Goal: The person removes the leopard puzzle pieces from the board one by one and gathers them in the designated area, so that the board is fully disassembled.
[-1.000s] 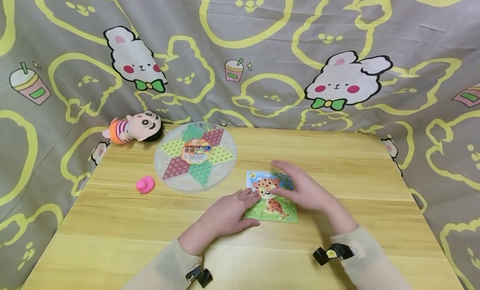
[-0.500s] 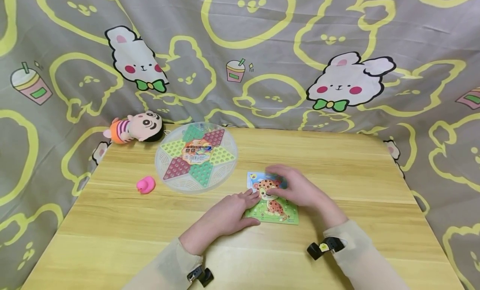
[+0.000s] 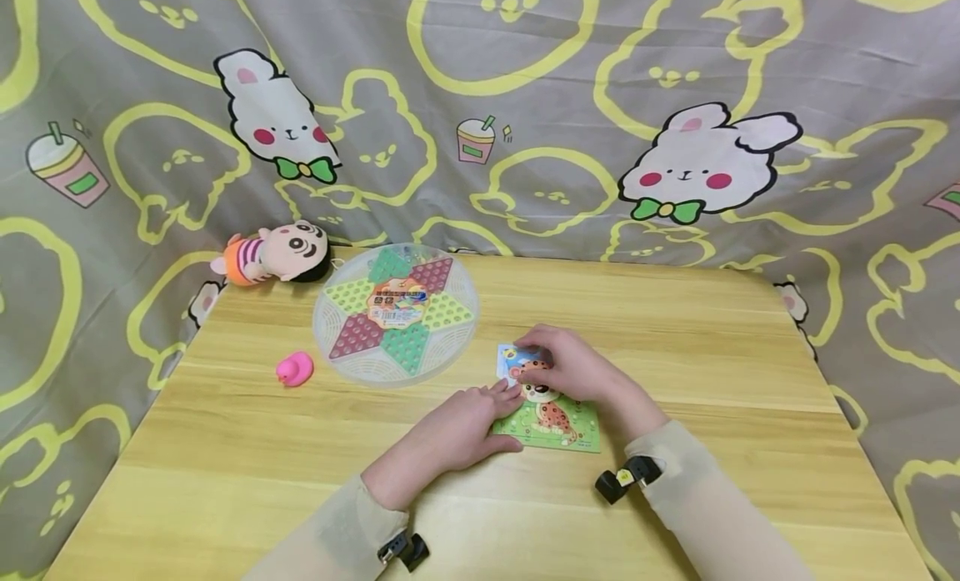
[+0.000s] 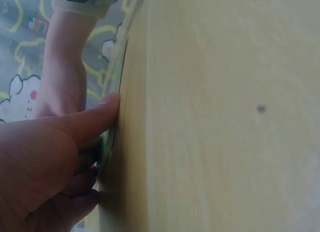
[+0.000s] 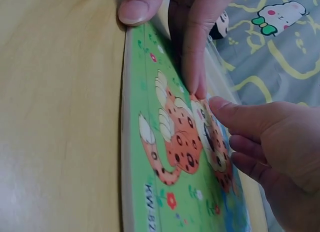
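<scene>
A: Where does the puzzle board (image 3: 557, 418) lie?

B: Flat on the surface (image 3: 225, 473), printed leopard facing up, its head toward the far edge and its feet toward the person. It sits between the two hands.

A: Which hand is nearer?

B: Neither leads by much. The left hand (image 3: 465, 423) reaches it from the left: the board lies to the right of that wrist, with the fingertips on its left part beside the leopard's face. The thumb stands away from the fingers, at the near left corner.

A: So that one is spread?

B: Yes, fingers fairly straight and resting on the picture, curled round nothing that I can see.

A: And the right hand (image 3: 573, 368)?

B: It arches over the far right part, so the board runs leftward and nearer from it. In the right wrist view its thumb tip is just beside the left fingertips, over the leopard's head. The fingers bend in below the thumb, but I cannot tell whether they pinch a piece.

A: Any long axis to mind?

B: The board looks close to square; I cannot name one. The sides run roughly away from the person.

A: Anything crowding it?

B: The round game board (image 3: 396, 314) is near, beyond the left hand; the pink duck (image 3: 296, 369) lies well apart.
</scene>
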